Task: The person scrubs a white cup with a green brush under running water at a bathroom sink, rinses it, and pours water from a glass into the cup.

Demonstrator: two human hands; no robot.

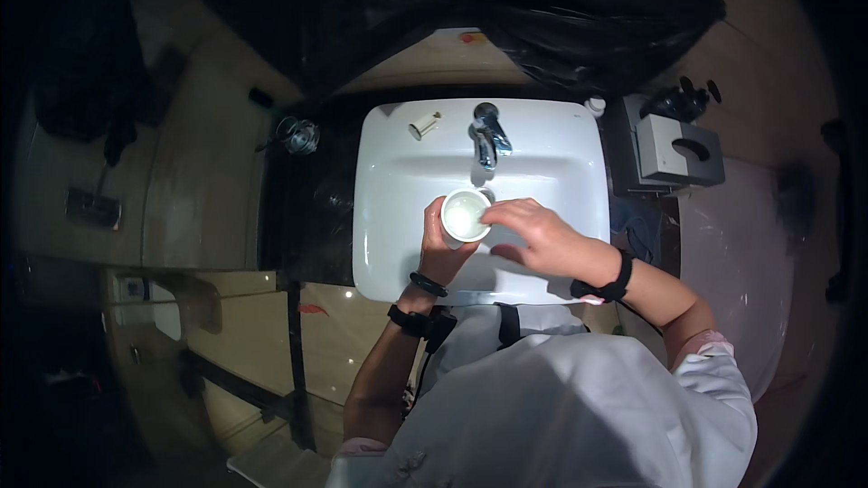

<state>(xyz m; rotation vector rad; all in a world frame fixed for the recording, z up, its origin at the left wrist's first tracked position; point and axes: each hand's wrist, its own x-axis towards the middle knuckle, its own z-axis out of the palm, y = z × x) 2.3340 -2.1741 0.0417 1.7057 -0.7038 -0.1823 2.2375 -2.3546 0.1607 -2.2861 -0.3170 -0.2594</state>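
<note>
My left hand (441, 252) grips a white cup (465, 217) over the basin of a white washbasin (376, 217). The cup's mouth faces up at me, and its inside looks wet or holds clear liquid. At its right rim are the fingertips of my right hand (539, 237), reaching slightly over the edge. The right thumb hangs apart below, and nothing shows in that hand. Just beyond the cup stands a chrome single-lever tap (487, 137); no running water can be made out. The cup partly covers the drain (485, 194).
A small pale cup-like holder (424, 126) lies tilted on the basin's back ledge. On the dark counter, a glass item (298, 135) sits left. To the right are a small white bottle (595, 106), a tissue box (668, 149), dark pump bottles (678, 103) and a blue-grey cloth (636, 227).
</note>
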